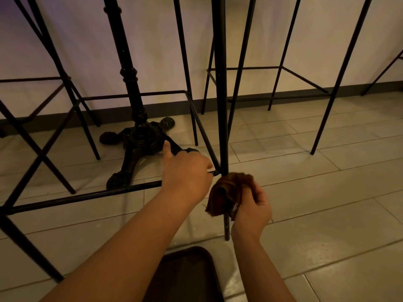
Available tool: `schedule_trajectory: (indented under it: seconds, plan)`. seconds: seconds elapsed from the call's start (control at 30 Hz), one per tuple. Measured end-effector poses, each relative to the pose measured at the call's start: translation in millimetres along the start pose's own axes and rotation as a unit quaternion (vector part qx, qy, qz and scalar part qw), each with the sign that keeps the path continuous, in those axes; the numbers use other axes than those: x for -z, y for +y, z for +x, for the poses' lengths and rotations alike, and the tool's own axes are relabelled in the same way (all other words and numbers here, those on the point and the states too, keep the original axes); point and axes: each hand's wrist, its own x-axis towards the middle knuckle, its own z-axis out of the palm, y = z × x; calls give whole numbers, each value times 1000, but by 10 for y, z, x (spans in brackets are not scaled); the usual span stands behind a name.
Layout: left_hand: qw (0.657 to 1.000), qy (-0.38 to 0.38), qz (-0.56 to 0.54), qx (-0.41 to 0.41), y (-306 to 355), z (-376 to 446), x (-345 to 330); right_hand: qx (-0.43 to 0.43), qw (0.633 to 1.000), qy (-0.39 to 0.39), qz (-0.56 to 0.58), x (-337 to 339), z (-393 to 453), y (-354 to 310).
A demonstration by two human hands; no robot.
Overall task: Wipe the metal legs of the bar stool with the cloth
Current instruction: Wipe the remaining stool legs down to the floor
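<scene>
Both hands closed: right (pixel 250 211) around cloth (pixel 226 194), left (pixel 187 173) gripping footrest bar (pixel 87 196).

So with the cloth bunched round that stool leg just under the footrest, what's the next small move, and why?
Probably slide the cloth down the leg toward the floor. The right hand has it wrapped just below the footrest bar, which the left hand steadies, and the leg's bottom stretch still shows pale specks.
</scene>
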Motion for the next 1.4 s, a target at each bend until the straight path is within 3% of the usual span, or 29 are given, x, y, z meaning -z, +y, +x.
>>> schedule_trajectory:
  seconds: [0.07,0.17,0.3,0.43,0.53,0.63,0.7,0.83,1.03,1.13,1.3,1.4]
  plan:
    - [999,10,-42,-13,56,53,-26,78,994,-53,-59,-51,-53,-17]
    - [991,10,-135,5,87,118,-84,223,938,-178,-195,-3,-144,84]
    - [970,45,-235,35,95,127,-183,280,901,-209,-257,46,-45,187]
    - [966,76,-243,34,122,114,-269,237,911,-200,-273,-29,48,177]
    - [971,75,-227,26,115,113,-291,79,952,-192,-222,-35,151,221]
    - [973,74,-216,27,123,101,-274,-71,961,-198,-179,77,223,299]
    - [974,72,-212,32,134,98,-270,-74,957,-225,-170,184,159,331]
    - [968,76,-236,45,170,85,-279,75,938,-294,-167,267,16,378]
    - [947,70,-313,39,212,56,-381,101,934,-290,-182,188,112,471]
    - [949,78,-303,31,219,39,-412,57,930,-326,-161,217,193,493]
    - [949,69,-306,26,218,18,-392,-130,928,-331,-114,140,405,398]
    - [949,71,-305,24,219,8,-392,-173,920,-335,-105,89,459,337]
